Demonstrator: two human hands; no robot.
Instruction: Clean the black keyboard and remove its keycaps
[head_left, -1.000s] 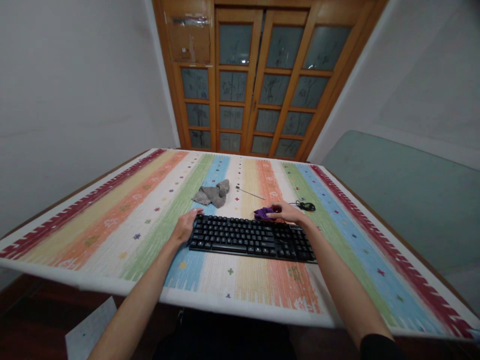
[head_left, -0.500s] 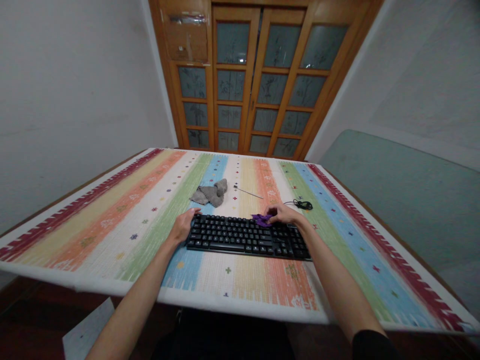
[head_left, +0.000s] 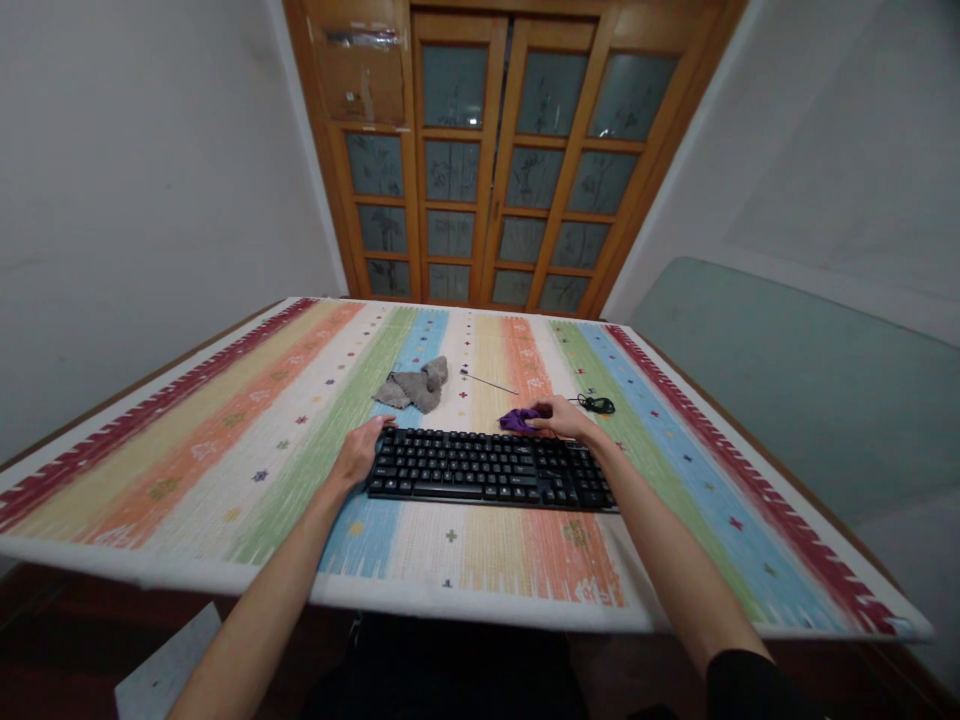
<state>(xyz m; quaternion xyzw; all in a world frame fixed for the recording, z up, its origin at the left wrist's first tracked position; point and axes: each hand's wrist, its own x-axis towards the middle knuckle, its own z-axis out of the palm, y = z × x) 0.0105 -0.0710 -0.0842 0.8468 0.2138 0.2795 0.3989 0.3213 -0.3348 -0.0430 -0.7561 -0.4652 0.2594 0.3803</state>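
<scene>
A black keyboard [head_left: 487, 468] lies across the striped cloth on the table [head_left: 225, 440]. My left hand [head_left: 361, 452] grips the keyboard's left end, thumb on its far corner. My right hand [head_left: 562, 418] is closed on a small purple cloth [head_left: 517, 419] and presses it at the keyboard's far edge, right of the middle.
A crumpled grey rag [head_left: 412, 387] lies beyond the keyboard to the left. A thin stick [head_left: 487, 383] and a coiled black cable [head_left: 596, 404] lie past it. Wooden glazed doors [head_left: 495, 160] stand behind the table. A pale green panel [head_left: 787, 370] is at the right.
My right hand has slid the purple cloth from the keys back to the keyboard's far edge. The left hand has stayed on the left end. The view has shifted slightly.
</scene>
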